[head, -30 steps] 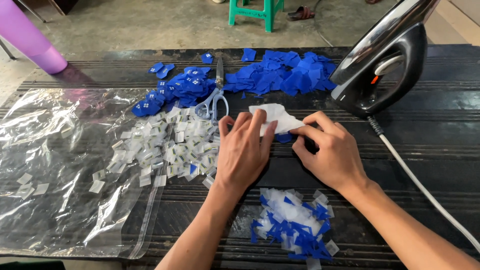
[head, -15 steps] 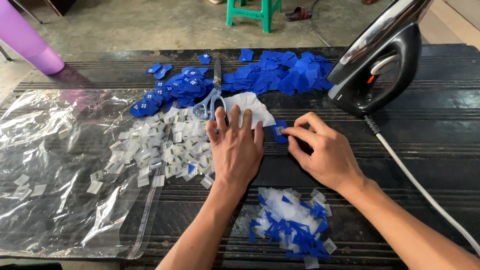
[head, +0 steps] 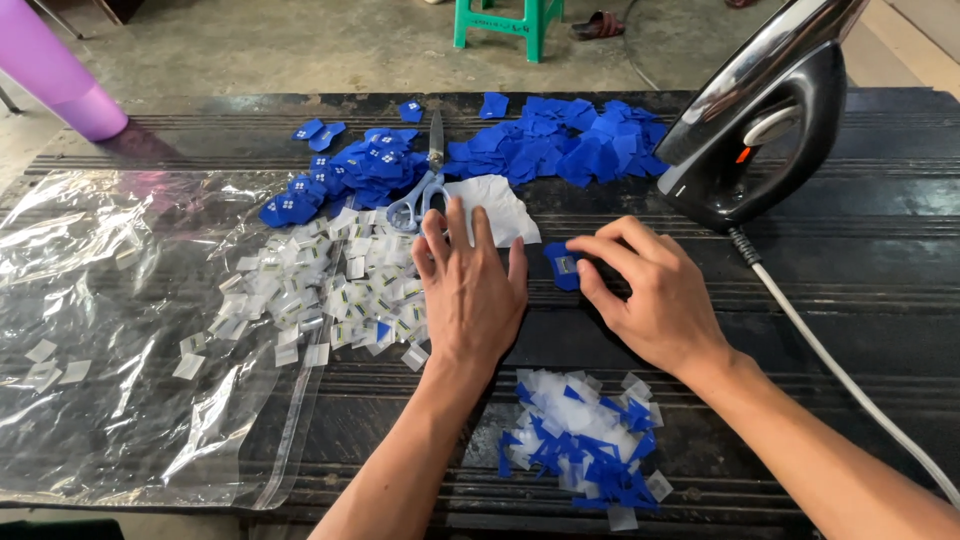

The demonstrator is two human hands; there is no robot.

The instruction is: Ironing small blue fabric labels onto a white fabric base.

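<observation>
My left hand (head: 472, 290) lies flat, palm down, on the dark ribbed table (head: 860, 260), its fingertips resting on the edge of a white sheet (head: 495, 205). My right hand (head: 655, 295) sits beside it with thumb and forefinger pinching a small blue patch (head: 564, 266) against the table. A heap of small white labels (head: 340, 285) lies just left of my left hand. Blue patches (head: 545, 145) are piled at the far side. Scissors (head: 425, 180) lie between the piles, next to the white sheet.
A black iron (head: 765, 115) stands at the right, its white cord (head: 830, 360) trailing toward me. A clear plastic bag (head: 130, 330) covers the left of the table. Blue and white scraps (head: 585, 445) lie near the front edge. A purple container (head: 60, 75) and a green stool (head: 505, 20) stand beyond.
My left hand slid the white sheet left toward the scissors and flattened. My right hand let go of the sheet and now pinches a small blue patch.
</observation>
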